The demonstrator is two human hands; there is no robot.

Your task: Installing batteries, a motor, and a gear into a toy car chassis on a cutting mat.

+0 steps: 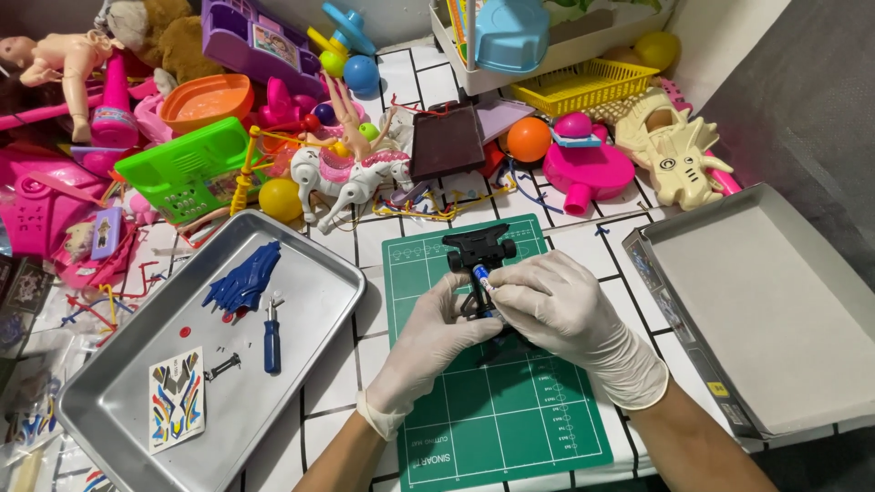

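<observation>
Fitting a part into the black toy-car chassis, mid-assembly.

My left hand (428, 342) gripped the black chassis (480, 260) over the green cutting mat (510, 419); my right hand (556, 305) pinched a small blue-tipped part (482, 277) against it. I judged pressing it home needed steady alignment.

two gloved hands, left hand (428, 342) at 6 o'clock and right hand (556, 310) beside; one black toy car chassis (478, 251), one green cutting mat (510, 410), one metal tray (118, 401) at 8 o'clock, one blue screwdriver (272, 339), one sticker sheet (176, 397).

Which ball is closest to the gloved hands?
The yellow ball beside the white toy horse, just above the metal tray; the orange ball and blue ball lie farther back.
</observation>
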